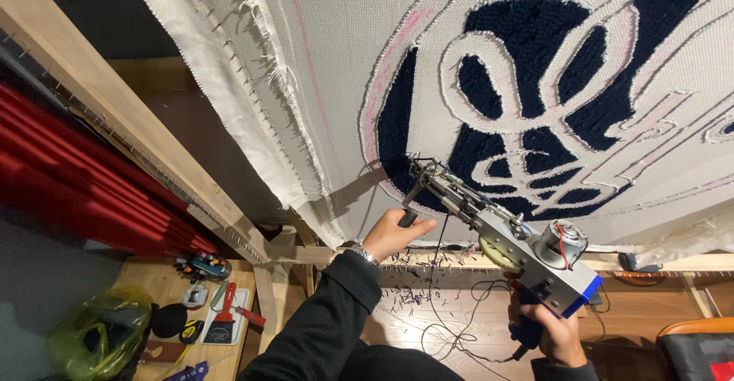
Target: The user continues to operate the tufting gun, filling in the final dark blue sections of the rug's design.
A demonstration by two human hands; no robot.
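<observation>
Item: tufting gun [501,232], metal body with blue rear block and exposed motor, needle end pressed against the backing cloth [329,68] at the lower edge of the dark blue tufted pattern [527,37], about centre of view.

Left hand [394,232]: fingers wrapped shut around the gun's black front handle, at 7 o'clock from the needle; wristwatch [365,255] at the cuff of a black sleeve.

Right hand [558,335]: clamped on the blue rear grip under the motor, at 5 o'clock from the needle.

Cloth: cream, stretched on a wooden frame [115,113], frayed left edge hooked on tack strips.

Floor: dark yarn clippings [413,293] and a trailing cord [459,335] below the frame, at 6 o'clock.

Side table, 8 o'clock: red-handled scraper [224,312], yellow-green plastic bag [99,331], small tools.

Red curtain [69,175] at 9 o'clock.
</observation>
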